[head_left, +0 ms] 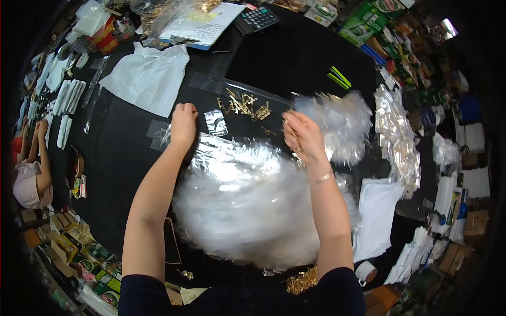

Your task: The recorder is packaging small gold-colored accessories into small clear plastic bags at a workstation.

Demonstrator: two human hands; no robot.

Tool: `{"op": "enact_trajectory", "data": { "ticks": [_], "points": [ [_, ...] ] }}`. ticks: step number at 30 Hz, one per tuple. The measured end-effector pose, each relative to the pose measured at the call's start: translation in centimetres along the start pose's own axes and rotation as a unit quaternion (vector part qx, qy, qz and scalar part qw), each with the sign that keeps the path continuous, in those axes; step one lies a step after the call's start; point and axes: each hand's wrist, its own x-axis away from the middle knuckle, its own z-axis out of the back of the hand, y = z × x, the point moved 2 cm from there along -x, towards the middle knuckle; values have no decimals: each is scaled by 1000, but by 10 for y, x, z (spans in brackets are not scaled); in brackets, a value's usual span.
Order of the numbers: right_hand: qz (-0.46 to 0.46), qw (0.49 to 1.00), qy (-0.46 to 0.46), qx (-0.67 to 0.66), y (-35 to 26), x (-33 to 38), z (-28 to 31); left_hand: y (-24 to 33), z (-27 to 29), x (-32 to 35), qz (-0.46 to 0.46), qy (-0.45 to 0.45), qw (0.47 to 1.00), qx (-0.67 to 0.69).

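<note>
My left hand (pixel 184 125) is closed, its fingers curled down over the black tabletop. What it holds, if anything, is hidden. Beside it lie a small clear bag (pixel 215 122) with a silvery shine and another little clear bag (pixel 161 135). My right hand (pixel 304 136) is closed too, with small gold-coloured pieces showing at its fingers. Between my hands, slightly farther away, lies a loose scatter of thin gold-coloured metal pieces (pixel 242 104). Below my hands a large, shiny heap of clear plastic bags (pixel 242 195) spreads between my forearms.
Another pile of clear bags (pixel 342 124) lies right of my right hand, near green-yellow strips (pixel 339 78). A white plastic sheet (pixel 150 76), a clipboard with papers (pixel 203 26) and a calculator (pixel 256 20) lie farther off. Another person's arms (pixel 39 152) show at far left.
</note>
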Motion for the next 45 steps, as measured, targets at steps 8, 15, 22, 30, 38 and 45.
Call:
{"op": "enact_trajectory", "data": {
  "ticks": [8, 15, 22, 30, 38, 45],
  "points": [
    [-34, 987, 102, -122, 21, 266, 86, -28, 1, 2, 63, -166, 982, -70],
    [-30, 926, 327, -189, 79, 456, 91, -94, -17, -3, -131, -203, 945, -220],
    [-26, 840, 486, -238, 175, 523, 99, -120, 20, -9, 135, -75, 960, 233],
    [42, 771, 635, -19, 226, 503, 103, 160, 94, 323, -71, -423, 855, 292],
    [70, 676, 549, 486, 206, 509, 76, 273, 55, 448, -309, -494, 762, 284],
    [122, 800, 397, 433, 110, 448, 36, 224, 125, 357, -177, -339, 840, 385]
  ]
}}
